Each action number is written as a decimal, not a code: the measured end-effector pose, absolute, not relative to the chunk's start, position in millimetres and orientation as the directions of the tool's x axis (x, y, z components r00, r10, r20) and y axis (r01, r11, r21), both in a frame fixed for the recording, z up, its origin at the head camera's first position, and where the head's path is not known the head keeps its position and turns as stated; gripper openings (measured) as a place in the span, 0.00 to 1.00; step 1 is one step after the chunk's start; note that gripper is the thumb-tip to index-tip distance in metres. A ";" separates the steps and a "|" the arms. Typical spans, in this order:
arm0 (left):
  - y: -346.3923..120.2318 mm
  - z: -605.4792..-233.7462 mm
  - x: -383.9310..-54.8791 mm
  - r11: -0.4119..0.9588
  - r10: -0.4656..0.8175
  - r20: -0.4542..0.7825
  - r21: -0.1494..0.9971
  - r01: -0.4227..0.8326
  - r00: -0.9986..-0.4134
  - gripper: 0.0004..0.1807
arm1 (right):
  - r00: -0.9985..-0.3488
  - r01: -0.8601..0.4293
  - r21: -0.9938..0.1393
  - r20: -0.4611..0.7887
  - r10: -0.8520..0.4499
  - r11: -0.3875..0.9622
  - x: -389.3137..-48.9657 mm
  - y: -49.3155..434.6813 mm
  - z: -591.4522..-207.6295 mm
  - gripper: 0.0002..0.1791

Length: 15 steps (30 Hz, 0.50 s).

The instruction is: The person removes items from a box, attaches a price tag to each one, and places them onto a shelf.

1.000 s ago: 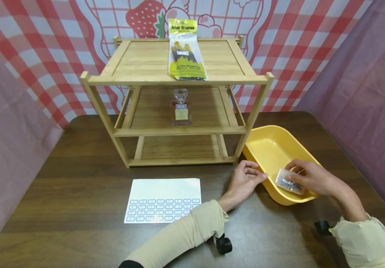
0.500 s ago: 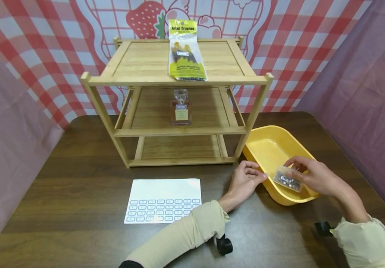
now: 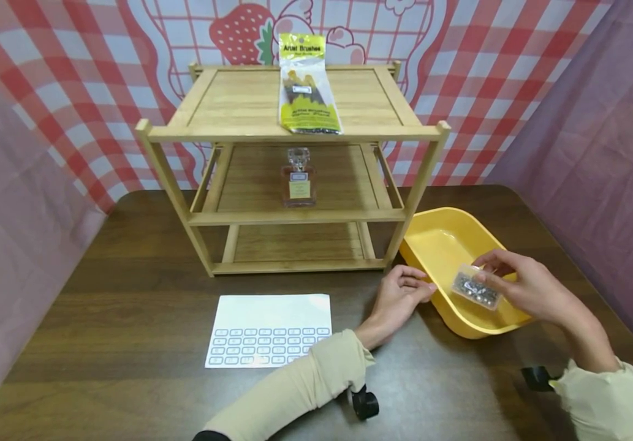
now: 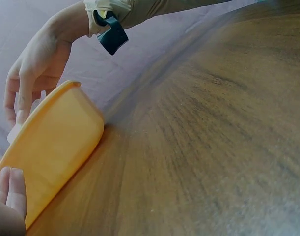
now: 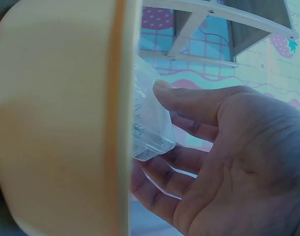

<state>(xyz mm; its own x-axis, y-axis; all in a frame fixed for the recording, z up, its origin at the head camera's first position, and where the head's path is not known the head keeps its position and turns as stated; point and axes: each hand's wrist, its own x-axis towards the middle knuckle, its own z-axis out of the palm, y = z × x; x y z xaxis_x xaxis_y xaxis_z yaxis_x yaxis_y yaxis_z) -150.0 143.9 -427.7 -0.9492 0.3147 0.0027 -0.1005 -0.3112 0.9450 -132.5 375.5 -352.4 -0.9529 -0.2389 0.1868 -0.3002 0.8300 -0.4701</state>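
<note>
Between the thumb and fingers of my right hand (image 3: 531, 288) is a small clear plastic box (image 3: 476, 288) filled with small silvery pieces. It is tilted over the front part of a yellow plastic basin (image 3: 473, 334). The right wrist view shows the thumb on one face of the box (image 5: 154, 123) and fingers underneath, with part of it hidden behind the basin wall (image 5: 56, 118). My left hand (image 3: 396, 303) is relaxed at the basin's left side, thumb tip right at the rim. In the left wrist view, its fingers (image 4: 16, 191) lie along the basin's outer wall (image 4: 66, 132).
A three-level wooden shelf (image 3: 294, 217) stands at the back, its right leg close to the basin. It bears a pack of artist brushes (image 3: 307, 92) on top and a perfume bottle (image 3: 298, 184) in the middle. A label sheet (image 3: 269, 312) lies in front.
My right hand has raised the clear box slightly and turned it, so its silvery contents show more plainly. The left hand's thumb has drawn back a little at the rim.
</note>
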 end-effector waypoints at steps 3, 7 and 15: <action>139.1 -427.1 -150.8 -0.322 0.321 0.020 0.942 -0.090 -0.947 0.14 | -0.959 -0.283 -0.486 0.175 -0.225 0.827 -131.6 374.1 -347.8 0.10; 129.8 -427.1 -151.8 -0.306 0.324 0.029 0.949 -0.076 -0.946 0.13 | -0.961 -0.272 -0.493 0.180 -0.208 0.826 -129.4 372.7 -342.0 0.11; 112.5 -424.2 -154.3 -0.308 0.305 0.048 0.950 -0.051 -0.951 0.12 | -0.952 -0.299 -0.532 0.221 -0.211 0.792 -126.4 368.1 -338.5 0.10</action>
<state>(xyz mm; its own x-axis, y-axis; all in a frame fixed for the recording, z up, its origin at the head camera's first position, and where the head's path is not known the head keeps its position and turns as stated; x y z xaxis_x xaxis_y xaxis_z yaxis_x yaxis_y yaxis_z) -154.3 112.5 -424.2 -0.9511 0.3052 0.0476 -0.0514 -0.3082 0.9499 -126.4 368.1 -338.5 -0.9522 -0.2109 0.2209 -0.2990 0.7920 -0.5324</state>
